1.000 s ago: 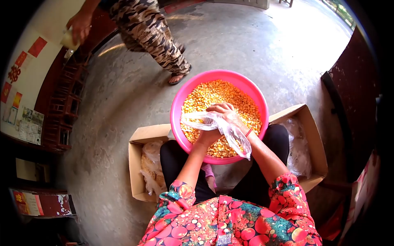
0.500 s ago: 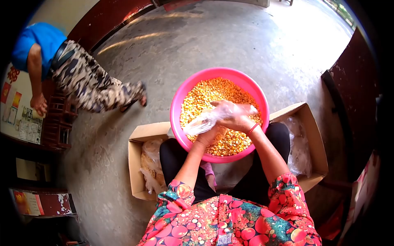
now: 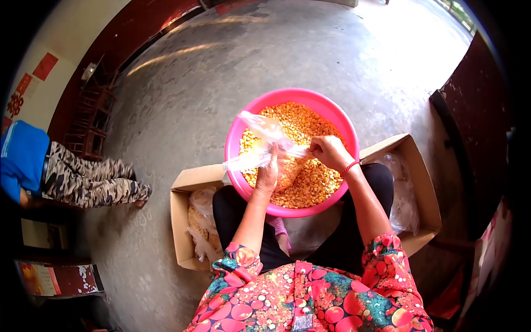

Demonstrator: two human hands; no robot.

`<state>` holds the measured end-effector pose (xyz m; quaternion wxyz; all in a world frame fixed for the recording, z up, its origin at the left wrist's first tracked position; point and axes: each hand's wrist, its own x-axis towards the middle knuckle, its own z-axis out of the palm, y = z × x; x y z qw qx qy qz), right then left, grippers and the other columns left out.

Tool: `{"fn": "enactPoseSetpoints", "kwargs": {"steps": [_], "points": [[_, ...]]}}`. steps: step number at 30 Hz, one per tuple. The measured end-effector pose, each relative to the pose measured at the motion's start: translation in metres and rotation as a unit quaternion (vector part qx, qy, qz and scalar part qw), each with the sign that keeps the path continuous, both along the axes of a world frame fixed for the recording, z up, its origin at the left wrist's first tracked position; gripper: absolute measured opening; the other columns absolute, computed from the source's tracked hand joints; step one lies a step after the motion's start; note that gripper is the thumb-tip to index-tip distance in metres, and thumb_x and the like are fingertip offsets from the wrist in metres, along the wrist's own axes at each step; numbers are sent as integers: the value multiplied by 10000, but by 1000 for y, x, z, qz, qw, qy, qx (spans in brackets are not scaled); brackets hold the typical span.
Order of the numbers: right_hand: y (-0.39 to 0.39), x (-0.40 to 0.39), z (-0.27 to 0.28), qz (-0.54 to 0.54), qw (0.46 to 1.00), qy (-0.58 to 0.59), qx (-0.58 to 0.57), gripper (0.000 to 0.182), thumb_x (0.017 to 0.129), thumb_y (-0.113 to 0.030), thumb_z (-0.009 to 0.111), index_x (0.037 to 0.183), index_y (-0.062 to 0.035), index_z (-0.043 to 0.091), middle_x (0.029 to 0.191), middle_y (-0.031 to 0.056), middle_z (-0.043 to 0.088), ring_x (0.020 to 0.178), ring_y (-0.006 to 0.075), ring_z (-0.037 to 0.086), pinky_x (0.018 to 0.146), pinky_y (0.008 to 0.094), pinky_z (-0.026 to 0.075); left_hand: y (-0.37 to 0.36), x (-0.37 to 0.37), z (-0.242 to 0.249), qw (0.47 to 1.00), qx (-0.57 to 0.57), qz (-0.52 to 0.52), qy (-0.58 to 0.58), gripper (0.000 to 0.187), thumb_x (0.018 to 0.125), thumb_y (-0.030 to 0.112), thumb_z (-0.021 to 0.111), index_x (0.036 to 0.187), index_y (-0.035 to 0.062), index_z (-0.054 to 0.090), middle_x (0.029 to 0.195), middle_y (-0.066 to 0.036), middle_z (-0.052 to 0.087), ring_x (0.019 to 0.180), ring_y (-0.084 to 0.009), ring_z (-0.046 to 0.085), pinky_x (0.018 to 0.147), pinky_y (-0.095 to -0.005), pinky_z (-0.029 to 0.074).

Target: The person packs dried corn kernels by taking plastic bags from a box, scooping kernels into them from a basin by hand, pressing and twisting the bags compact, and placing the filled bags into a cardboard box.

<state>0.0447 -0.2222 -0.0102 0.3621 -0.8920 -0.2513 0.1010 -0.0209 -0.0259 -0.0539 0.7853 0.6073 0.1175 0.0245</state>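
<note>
A pink plastic basin (image 3: 237, 130) full of dried yellow corn kernels (image 3: 310, 191) stands in front of my knees. Over the corn I hold a clear plastic bag (image 3: 264, 128) whose loose ends spread to the left. My left hand (image 3: 269, 173) is closed round the bag's gathered part, thumb pointing up. My right hand (image 3: 331, 152), with a red string at the wrist, pinches the bag's right side between its fingertips. Part of the bag hangs down between the hands, corn colour showing in or through it.
To the left of my legs, a cardboard box (image 3: 180, 218) contains filled plastic bags (image 3: 202, 221). Another cardboard box (image 3: 428, 213) on the right has clear plastic bags (image 3: 402, 193) inside. A person (image 3: 72, 177) in camouflage trousers is at far left, beside dark wooden furniture (image 3: 91, 124).
My hands have moved apart; the right one now pinches the bag's side, and the bag's ends have fanned out to the left. The person at left has moved further left and nearer.
</note>
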Motion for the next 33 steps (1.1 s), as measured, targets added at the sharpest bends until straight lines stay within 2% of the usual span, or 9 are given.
{"fn": "enactPoseSetpoints", "kwargs": {"steps": [5,8,14,18,21,22,26,30,33], "points": [[-2,0,13,-16,999,30,-36,168,671,-59,614,837,-30,608,820,155,629,773,289,621,676,359,490,-3,-1,19,990,-130,-53,-29,268,898,284,513,965,25,525,906,-60,572,844,-183,562,781,-317,453],[3,-1,26,129,982,75,117,740,654,-196,708,1303,-59,381,1277,182,412,1197,324,405,990,390,346,-6,-4,19,975,-197,-50,-88,277,898,299,510,967,30,510,866,-38,533,811,-164,548,771,-303,451],[43,-33,2,145,984,-14,-99,967,585,-526,726,1338,-70,325,1359,157,333,1298,318,264,1042,562,171,-5,-4,12,977,-203,-45,-57,300,907,313,489,1016,33,501,904,-50,522,878,-154,529,804,-286,441],[54,-41,-3,122,986,-54,-97,934,584,-583,693,1292,-52,392,1375,153,311,1310,324,237,1047,565,156,-16,4,22,999,-51,-8,-13,329,921,287,449,1093,13,509,1021,-101,552,1007,-197,513,905,-323,407],[63,-37,-19,158,980,-65,-98,671,686,-421,635,1210,-40,463,1220,173,456,1171,342,400,965,530,292,-30,9,45,910,349,-99,-202,285,922,164,390,1109,33,561,1160,-118,541,1129,-284,463,999,-389,311],[66,-33,-24,178,967,-53,-174,571,715,-351,611,1177,-38,486,1150,172,507,1099,349,458,924,509,341,-31,10,54,909,349,-103,-205,285,922,164,390,1109,33,561,1160,-118,541,1129,-284,463,999,-389,311],[66,-36,-27,52,970,-159,175,239,696,-42,575,935,-45,583,835,155,578,805,337,567,713,417,454,-30,16,66,921,332,-78,-190,323,931,204,408,1163,8,518,1195,-151,517,1142,-290,459,995,-382,317],[64,-24,-25,-27,979,-55,193,171,747,-54,537,918,-59,547,834,167,569,765,331,571,651,402,461,-22,0,79,978,76,-126,-147,662,854,273,593,1331,-51,269,1321,-177,376,1206,-234,385,1002,-340,300],[66,-13,-37,-57,945,41,320,168,763,-75,536,928,-62,564,846,167,579,778,322,581,662,391,471,-7,-6,54,967,160,-142,-140,843,707,155,749,1347,-41,236,1287,-150,406,1165,-219,418,974,-329,343]]}}
